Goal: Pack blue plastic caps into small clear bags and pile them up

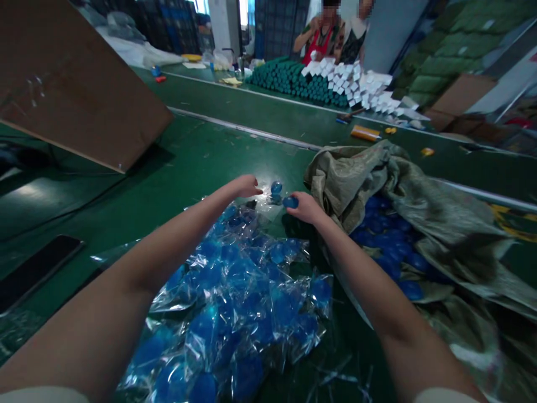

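My right hand (pixel 305 207) is closed around a translucent blue ball (pixel 290 202), held by the fingertips just above the green table. Another blue ball (pixel 276 187) is between my two hands, over a shiny patch of clear plastic (pixel 268 209). My left hand (pixel 247 186) is to the left of that ball, its fingers bent together close to the plastic. Whatever those fingers pinch is too small to make out. Below both hands spreads a heap of blue balls in clear plastic bags (pixel 247 280).
An open woven sack (pixel 352 168) of loose blue balls (pixel 390 240) stands at right. A tilted brown board (pixel 104 101) and a phone (pixel 37 268) are at left. Beyond lie green rolls (pixel 289 81), white boxes (pixel 356 84) and a tape roll (pixel 364 132); two people stand behind.
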`<act>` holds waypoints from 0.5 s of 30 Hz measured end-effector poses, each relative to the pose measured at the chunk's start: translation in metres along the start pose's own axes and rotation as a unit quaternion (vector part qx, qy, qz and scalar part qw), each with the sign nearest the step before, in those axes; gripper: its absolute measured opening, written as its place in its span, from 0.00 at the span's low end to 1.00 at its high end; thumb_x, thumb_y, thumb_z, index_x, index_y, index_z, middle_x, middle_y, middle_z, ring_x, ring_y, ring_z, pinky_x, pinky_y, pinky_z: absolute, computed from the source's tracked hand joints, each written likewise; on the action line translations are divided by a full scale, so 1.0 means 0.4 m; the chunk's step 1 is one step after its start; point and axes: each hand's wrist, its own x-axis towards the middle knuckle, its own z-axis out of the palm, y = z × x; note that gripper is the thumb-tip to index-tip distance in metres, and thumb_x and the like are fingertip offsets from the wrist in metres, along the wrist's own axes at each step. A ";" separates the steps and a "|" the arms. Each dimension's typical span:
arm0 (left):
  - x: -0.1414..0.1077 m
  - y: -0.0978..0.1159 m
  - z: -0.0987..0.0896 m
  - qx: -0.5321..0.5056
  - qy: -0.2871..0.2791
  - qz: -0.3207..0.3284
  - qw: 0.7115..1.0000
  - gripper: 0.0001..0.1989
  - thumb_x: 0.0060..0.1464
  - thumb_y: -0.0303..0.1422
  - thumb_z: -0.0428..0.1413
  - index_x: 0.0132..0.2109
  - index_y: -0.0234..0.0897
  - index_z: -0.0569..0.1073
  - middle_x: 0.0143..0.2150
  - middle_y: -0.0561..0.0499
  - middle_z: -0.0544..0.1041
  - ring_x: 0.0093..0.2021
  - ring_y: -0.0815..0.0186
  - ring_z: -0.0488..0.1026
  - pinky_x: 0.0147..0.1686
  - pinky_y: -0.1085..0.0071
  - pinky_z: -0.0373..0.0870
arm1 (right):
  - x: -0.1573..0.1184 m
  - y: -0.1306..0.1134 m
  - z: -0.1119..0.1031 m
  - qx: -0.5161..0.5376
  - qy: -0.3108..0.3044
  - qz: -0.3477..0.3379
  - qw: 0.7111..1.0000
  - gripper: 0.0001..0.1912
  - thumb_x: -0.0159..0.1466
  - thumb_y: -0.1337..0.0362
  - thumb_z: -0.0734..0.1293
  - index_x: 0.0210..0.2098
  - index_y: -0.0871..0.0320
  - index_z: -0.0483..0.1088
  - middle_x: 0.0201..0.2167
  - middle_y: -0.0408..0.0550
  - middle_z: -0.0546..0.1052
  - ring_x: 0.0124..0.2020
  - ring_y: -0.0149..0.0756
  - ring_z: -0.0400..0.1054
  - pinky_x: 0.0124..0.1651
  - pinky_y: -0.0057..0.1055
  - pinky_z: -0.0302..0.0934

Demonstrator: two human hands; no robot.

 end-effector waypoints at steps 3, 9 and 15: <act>-0.070 0.004 -0.012 0.103 -0.098 0.028 0.989 0.21 0.40 0.44 0.62 0.42 0.38 0.79 0.44 0.43 0.79 0.44 0.54 0.74 0.44 0.67 0.66 | 0.042 -0.006 0.004 0.012 0.048 0.023 0.998 0.28 0.58 0.60 0.69 0.54 0.68 0.65 0.48 0.62 0.70 0.50 0.48 0.65 0.55 0.40 0.58; -0.140 -0.001 0.004 0.075 -0.174 0.045 0.981 0.18 0.41 0.41 0.62 0.41 0.39 0.78 0.39 0.47 0.79 0.38 0.60 0.74 0.41 0.69 0.67 | -0.049 -0.085 0.012 0.047 0.056 -0.013 0.997 0.20 0.62 0.59 0.66 0.51 0.63 0.68 0.46 0.57 0.72 0.47 0.44 0.67 0.53 0.39 0.59; -0.126 -0.023 -0.018 -0.039 -0.149 0.014 0.988 0.13 0.46 0.41 0.59 0.31 0.35 0.75 0.28 0.49 0.76 0.28 0.65 0.71 0.32 0.70 0.67 | -0.136 -0.138 -0.002 0.091 -0.210 -0.052 0.972 0.18 0.64 0.51 0.62 0.41 0.58 0.74 0.36 0.50 0.78 0.35 0.38 0.71 0.37 0.29 0.61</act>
